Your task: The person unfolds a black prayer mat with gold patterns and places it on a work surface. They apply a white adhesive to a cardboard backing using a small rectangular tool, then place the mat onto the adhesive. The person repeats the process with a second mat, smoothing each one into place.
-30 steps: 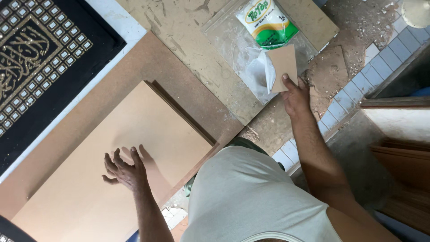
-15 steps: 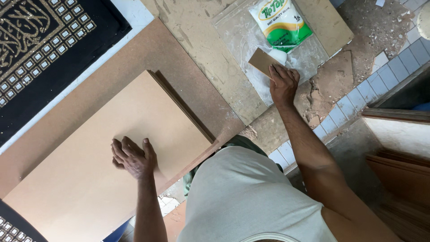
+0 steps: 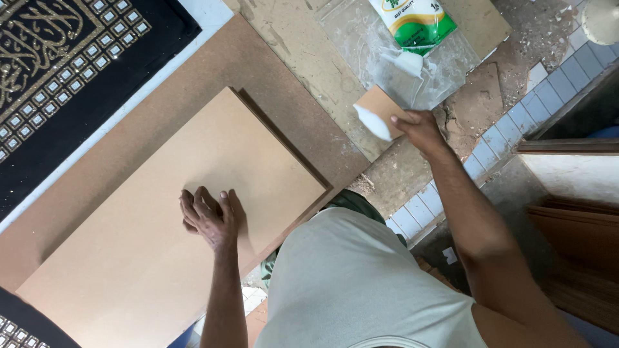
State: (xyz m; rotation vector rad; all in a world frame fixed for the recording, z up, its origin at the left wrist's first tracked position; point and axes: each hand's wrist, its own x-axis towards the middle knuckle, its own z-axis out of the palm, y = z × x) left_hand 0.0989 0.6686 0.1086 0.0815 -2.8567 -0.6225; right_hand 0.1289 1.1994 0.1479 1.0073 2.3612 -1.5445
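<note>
While the left hand (image 3: 209, 218) lay flat, fingers spread, on the tan board (image 3: 174, 225), the right hand (image 3: 420, 127) pinched a small board scrap (image 3: 380, 106).
White glue (image 3: 374, 122) coated the scrap's edge; beside it, a green-and-white glue pouch (image 3: 416, 22) rested on a clear plastic sheet (image 3: 445, 71).

A tiled floor (image 3: 496, 138) carries a large brown board (image 3: 258, 64). On that board lies a lighter tan panel (image 3: 161, 245); at far left a black framed panel with gold ornament (image 3: 58, 71). Far right, a glue-smeared board (image 3: 309, 58) holds a clear plastic sheet (image 3: 445, 71).

Single head cam, looks straight down, close over board (image 3: 174, 238), floor.
</note>
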